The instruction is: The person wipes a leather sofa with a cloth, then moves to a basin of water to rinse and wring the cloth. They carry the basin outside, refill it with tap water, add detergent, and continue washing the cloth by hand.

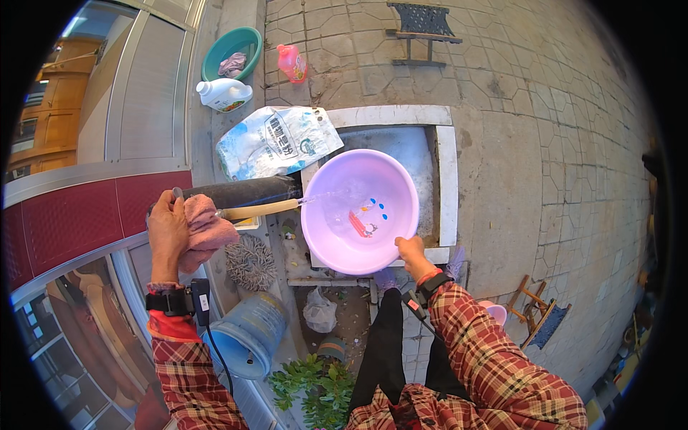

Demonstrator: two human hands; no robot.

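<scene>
My right hand (415, 257) grips the near right rim of a pink-purple plastic basin (322, 242), which is held tilted over a white-edged sink (448, 183). Water streams into the basin from a yellowish hose (263, 208). Printed blue dots and a red cartoon figure show on its inside bottom. At the left, my left hand (167, 228) has its fingers around the grey handle of a tap (178, 192). A pink cloth (203, 228) is draped over the tap body beside that hand and hides most of it.
A white-blue washing powder bag (279, 142) lies beyond a dark pipe (242, 193). Farther off stand a white jug (224, 95), a green basin (232, 40) and a pink bottle (292, 63). A mop head (251, 262), blue bucket (244, 333) and leafy plant (314, 384) are nearer me.
</scene>
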